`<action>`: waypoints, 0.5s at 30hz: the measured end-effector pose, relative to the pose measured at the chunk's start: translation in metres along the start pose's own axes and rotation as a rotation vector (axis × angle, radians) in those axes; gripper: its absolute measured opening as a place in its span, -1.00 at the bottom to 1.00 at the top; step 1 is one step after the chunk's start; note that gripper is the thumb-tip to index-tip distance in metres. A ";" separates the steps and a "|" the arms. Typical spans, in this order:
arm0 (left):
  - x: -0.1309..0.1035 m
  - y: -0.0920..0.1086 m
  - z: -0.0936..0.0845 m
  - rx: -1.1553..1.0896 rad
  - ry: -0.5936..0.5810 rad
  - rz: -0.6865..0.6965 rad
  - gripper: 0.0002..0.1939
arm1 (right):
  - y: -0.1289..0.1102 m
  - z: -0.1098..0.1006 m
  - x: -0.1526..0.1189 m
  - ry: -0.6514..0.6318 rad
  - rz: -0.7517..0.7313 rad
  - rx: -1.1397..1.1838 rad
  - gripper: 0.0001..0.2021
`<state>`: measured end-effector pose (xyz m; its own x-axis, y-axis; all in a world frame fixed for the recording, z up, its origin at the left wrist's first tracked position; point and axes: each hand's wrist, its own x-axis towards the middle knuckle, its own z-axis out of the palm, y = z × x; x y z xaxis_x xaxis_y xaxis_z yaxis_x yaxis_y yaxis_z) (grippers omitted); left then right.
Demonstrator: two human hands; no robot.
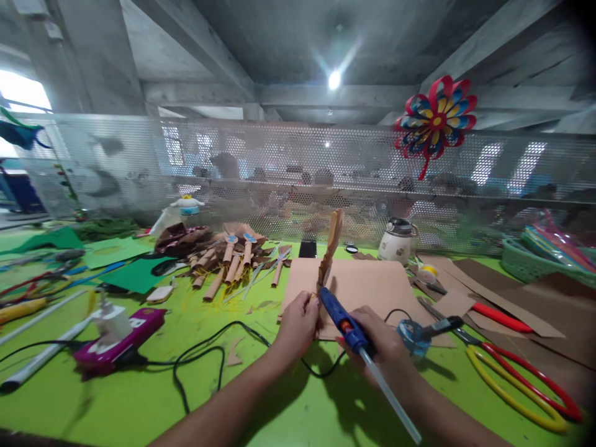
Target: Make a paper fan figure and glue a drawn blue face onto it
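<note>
My right hand (379, 341) is wrapped round a blue hot glue gun (344, 320), and a clear glue stick (388, 394) juts from its back end. The gun's tip meets the lower part of a twisted brown paper piece (331, 245). My left hand (298, 320) pinches this paper piece near its base, and it stands upright; its lowest end is hidden by the fingers. Behind both hands lies a tan sheet of kraft paper (367, 282) on the green table.
At left stand a purple power strip (121, 341) with a black cord and several paper rolls (233, 267). Scissors (516, 379), a blue tape dispenser (414, 338), a red-handled cutter (500, 316), a jar (395, 241) and a green basket (540, 264) sit at right. A perforated screen (279, 167) backs the table.
</note>
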<state>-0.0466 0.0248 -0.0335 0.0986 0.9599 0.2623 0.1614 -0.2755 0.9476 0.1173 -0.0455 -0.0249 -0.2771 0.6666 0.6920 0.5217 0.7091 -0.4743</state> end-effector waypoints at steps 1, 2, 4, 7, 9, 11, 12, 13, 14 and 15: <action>0.000 0.000 0.000 -0.009 -0.018 -0.006 -0.71 | -0.001 -0.001 0.001 0.000 0.013 0.001 -0.58; -0.001 0.001 0.000 -0.016 -0.038 -0.012 -0.71 | -0.002 -0.001 0.001 -0.001 0.026 0.000 -0.57; -0.001 0.002 0.000 -0.022 -0.071 -0.019 -0.69 | -0.002 -0.002 0.002 0.002 0.038 -0.008 -0.58; -0.002 0.003 0.000 -0.036 -0.096 -0.031 -0.68 | 0.001 -0.002 0.001 0.022 0.017 -0.029 -0.59; -0.001 0.004 0.000 -0.048 -0.088 -0.034 -0.68 | 0.004 -0.001 0.000 0.027 0.005 -0.037 -0.59; 0.000 0.003 -0.001 -0.063 -0.072 -0.035 -0.68 | 0.005 0.001 -0.001 0.019 0.001 -0.043 -0.59; 0.001 0.003 -0.002 -0.072 -0.066 -0.039 -0.67 | 0.006 0.001 -0.001 0.014 -0.003 -0.044 -0.60; 0.002 0.002 -0.002 -0.084 -0.065 -0.045 -0.67 | 0.005 0.001 -0.002 0.009 -0.009 -0.046 -0.61; 0.003 0.001 -0.003 -0.099 -0.067 -0.053 -0.66 | 0.004 0.001 -0.002 0.005 -0.012 -0.049 -0.61; 0.004 0.001 -0.004 -0.114 -0.070 -0.062 -0.66 | 0.003 0.001 -0.003 0.005 -0.009 -0.051 -0.62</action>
<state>-0.0498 0.0281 -0.0312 0.1611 0.9678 0.1935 0.0567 -0.2048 0.9772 0.1189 -0.0449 -0.0286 -0.2782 0.6587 0.6990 0.5594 0.7027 -0.4396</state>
